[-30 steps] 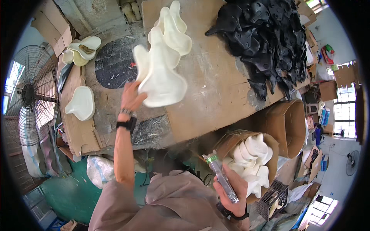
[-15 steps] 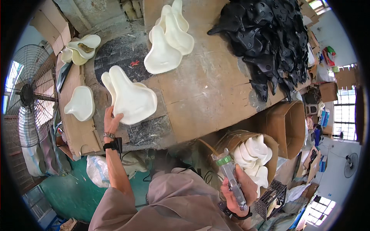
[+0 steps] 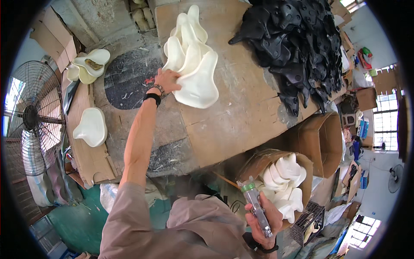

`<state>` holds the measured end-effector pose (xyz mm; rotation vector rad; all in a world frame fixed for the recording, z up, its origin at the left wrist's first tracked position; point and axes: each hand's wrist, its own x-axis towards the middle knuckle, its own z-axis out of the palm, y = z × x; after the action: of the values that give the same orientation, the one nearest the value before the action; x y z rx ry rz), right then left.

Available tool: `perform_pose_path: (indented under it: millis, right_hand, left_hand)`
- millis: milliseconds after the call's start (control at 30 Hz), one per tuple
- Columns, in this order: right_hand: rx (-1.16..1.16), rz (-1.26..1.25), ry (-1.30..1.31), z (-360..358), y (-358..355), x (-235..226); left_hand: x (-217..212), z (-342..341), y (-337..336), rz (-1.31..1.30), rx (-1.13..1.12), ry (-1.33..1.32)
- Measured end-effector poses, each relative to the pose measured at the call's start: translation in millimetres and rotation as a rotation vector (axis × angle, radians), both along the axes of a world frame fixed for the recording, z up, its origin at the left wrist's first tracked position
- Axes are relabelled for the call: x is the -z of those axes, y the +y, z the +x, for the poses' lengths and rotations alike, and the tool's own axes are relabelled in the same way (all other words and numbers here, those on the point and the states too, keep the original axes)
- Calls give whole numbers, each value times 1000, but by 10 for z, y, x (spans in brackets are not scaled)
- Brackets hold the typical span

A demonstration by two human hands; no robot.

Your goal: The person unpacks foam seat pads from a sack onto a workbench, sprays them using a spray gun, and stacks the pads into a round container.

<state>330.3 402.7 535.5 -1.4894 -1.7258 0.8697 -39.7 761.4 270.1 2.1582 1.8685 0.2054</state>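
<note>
My left hand (image 3: 167, 81) is closed on the near left edge of a white bicycle saddle pad (image 3: 199, 88), the nearest in an overlapping row of white saddle pads (image 3: 188, 32) on the cardboard-covered bench. Its fingertips are partly out of sight at the pad's edge. Down by the bench's near edge, my right hand (image 3: 266, 218) is wrapped around a grey hand tool with a green collar (image 3: 258, 207). A thin orange-brown hose or rod (image 3: 225, 179) shows close to the tool's top. A single white pad (image 3: 92, 127) lies at the bench's left side.
Black saddle shells (image 3: 297, 43) are heaped at the far right of the bench (image 3: 233, 129). Below it stand a carton of white pads (image 3: 282, 177), another carton (image 3: 323, 142) and a black crate (image 3: 308, 222). A large fan (image 3: 31, 116) stands left.
My left hand has carried the white pads from the bench's near left up to the row, where they now overlap the others. My right hand keeps the tool and has barely moved.
</note>
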Motion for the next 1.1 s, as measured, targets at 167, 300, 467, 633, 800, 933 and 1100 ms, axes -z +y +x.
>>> perform_pose_path:
  millis: [167, 300, 467, 633, 800, 933, 1100]
  right_hand:
    - [18, 20, -1, -41, 116, -6]
    - [56, -93, -67, -33, 318, 1]
    - [44, 31, -53, -78, 513, -13]
    - [44, 180, -127, -103, 550, -96]
    - [90, -72, -82, -39, 432, -68]
    - [103, -168, -12, -22, 344, 19]
    - [183, -153, -24, 75, 218, 106]
  left_hand:
    - [-37, -71, -515, 208, 24, -307]
    - [-240, -120, -1501, 195, -226, -362]
    - [-118, -612, -2274, -41, -395, -408]
    - [77, -717, -2306, -15, -439, -546]
    - [383, -1022, -2287, -75, -524, -837]
    - [407, -1031, -2304, -64, -541, -881]
    - [165, -534, -2073, 9, -420, -799]
